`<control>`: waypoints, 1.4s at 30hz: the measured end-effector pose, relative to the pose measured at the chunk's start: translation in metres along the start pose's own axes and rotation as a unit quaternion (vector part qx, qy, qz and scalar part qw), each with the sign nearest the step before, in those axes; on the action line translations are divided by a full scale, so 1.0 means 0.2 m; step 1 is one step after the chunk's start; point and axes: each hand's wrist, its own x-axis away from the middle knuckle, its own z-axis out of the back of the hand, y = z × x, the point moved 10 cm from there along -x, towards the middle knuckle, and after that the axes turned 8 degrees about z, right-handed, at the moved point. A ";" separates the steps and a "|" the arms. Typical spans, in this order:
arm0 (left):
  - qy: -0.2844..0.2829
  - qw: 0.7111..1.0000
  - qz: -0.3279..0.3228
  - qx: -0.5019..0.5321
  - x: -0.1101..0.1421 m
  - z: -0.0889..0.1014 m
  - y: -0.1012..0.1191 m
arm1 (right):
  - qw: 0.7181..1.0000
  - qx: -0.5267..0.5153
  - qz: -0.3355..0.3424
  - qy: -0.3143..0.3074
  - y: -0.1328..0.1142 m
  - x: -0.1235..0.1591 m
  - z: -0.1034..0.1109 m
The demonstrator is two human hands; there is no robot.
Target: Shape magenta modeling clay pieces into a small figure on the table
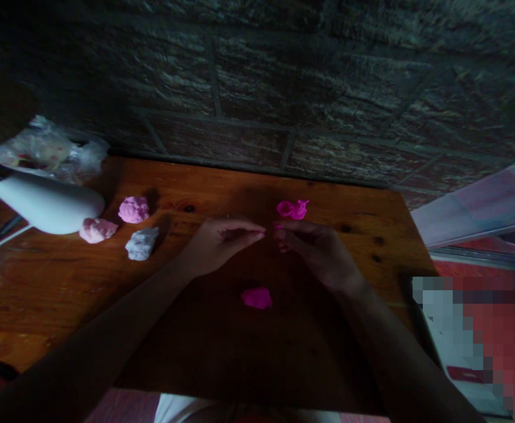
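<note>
My left hand point(222, 242) and my right hand point(312, 249) meet fingertip to fingertip over the middle of a wooden table point(63, 294). Both have their fingers curled and pinched together. A tiny bit of magenta clay point(278, 225) shows at my right fingertips; whether my left fingers hold any is hidden. A shaped magenta clay piece point(292, 209) lies just beyond my hands. A magenta clay lump point(256, 298) rests on the table between my forearms.
At the left lie a light pink lump point(134, 210), a pale pink lump point(97, 230) and a white lump point(141, 243). A white rounded object point(46, 202) and a crumpled plastic bag point(50, 147) sit at far left. A brick wall point(283, 88) stands behind.
</note>
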 end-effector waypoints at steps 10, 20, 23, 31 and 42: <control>0.023 0.996 0.041 0.069 0.00 0.01 -0.03 | 1.000 0.012 0.013 -0.019 -0.03 0.00 -0.04; 0.019 0.998 0.011 0.057 0.00 -0.01 -0.01 | 1.000 0.012 0.024 0.004 -0.03 0.00 -0.02; 0.010 0.998 0.007 0.064 0.00 -0.02 0.00 | 1.000 0.002 0.028 0.009 -0.04 0.00 -0.03; 0.010 0.996 0.012 0.089 0.00 -0.03 -0.02 | 1.000 0.003 0.017 0.018 -0.03 0.00 -0.02; 0.033 0.997 -0.010 0.064 0.01 -0.01 0.00 | 1.000 -0.011 0.004 0.002 -0.01 0.01 -0.04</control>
